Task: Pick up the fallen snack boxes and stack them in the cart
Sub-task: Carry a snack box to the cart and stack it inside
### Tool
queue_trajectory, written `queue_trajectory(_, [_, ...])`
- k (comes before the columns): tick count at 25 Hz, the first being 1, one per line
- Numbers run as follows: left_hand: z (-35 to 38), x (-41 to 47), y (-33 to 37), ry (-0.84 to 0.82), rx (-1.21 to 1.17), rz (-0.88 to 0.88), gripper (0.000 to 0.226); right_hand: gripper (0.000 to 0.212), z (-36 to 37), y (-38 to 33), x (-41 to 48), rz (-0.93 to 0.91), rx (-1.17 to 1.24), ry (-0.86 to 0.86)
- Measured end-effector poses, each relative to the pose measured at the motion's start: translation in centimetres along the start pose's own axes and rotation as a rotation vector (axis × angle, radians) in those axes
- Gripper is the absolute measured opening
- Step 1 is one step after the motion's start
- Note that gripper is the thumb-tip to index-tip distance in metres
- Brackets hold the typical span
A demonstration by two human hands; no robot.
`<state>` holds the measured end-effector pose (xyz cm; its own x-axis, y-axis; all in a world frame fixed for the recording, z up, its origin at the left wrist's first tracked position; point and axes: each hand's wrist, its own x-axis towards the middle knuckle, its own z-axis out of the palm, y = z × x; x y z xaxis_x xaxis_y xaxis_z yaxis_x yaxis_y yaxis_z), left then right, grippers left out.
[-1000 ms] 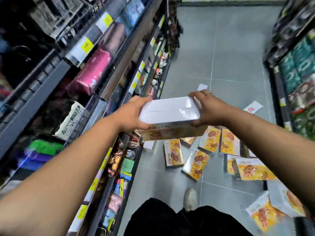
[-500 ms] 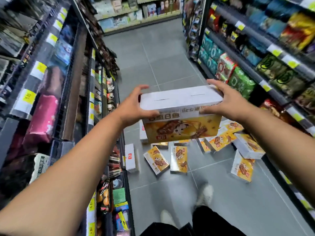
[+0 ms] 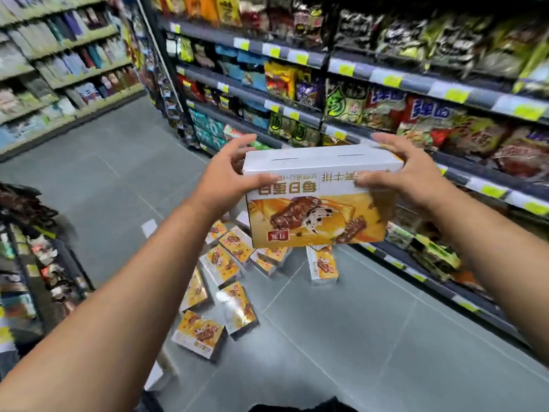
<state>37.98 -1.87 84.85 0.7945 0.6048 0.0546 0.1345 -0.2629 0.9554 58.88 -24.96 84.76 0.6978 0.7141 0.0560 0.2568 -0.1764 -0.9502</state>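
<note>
I hold one snack box (image 3: 319, 209) at chest height, white on top with an orange front showing chocolate bars, its print upside down. My left hand (image 3: 224, 176) grips its left end and my right hand (image 3: 401, 176) grips its right end. Below it, several more of the same fallen snack boxes (image 3: 225, 263) lie scattered on the grey floor, some flat, some on edge. One box (image 3: 322, 264) stands upright near the right shelf. No cart is in view.
Shelves of snack bags (image 3: 386, 105) run along the right side of the aisle. A lower rack of goods (image 3: 32, 263) stands at the left. More shelving (image 3: 59, 66) lines the far wall. Grey floor tiles (image 3: 371, 337) stretch between them.
My view has swung to the right, from the left shelves toward the right shelves. The box has tilted so that its orange front faces me. Both hands have stayed on the box.
</note>
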Motion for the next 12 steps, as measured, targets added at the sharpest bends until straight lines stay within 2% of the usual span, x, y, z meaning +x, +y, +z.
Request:
queue_trajectory(5, [13.9,2.7,6.9,-0.163,-0.017,0.084,0.08,0.095,-14.9,1.3,-5.7,0.093,-0.005,0.207])
queue_trajectory(7, [19.2,3.3,9.4,-0.228,-0.05,0.108,0.074,0.091,-20.2,1.8,-8.0,0.102,-0.013,0.272])
queue_trajectory(12, [31.1,4.6,14.1,-0.376,-0.063,0.148,0.075,0.082,-30.2,3.7,-14.1,0.128,0.007,0.454])
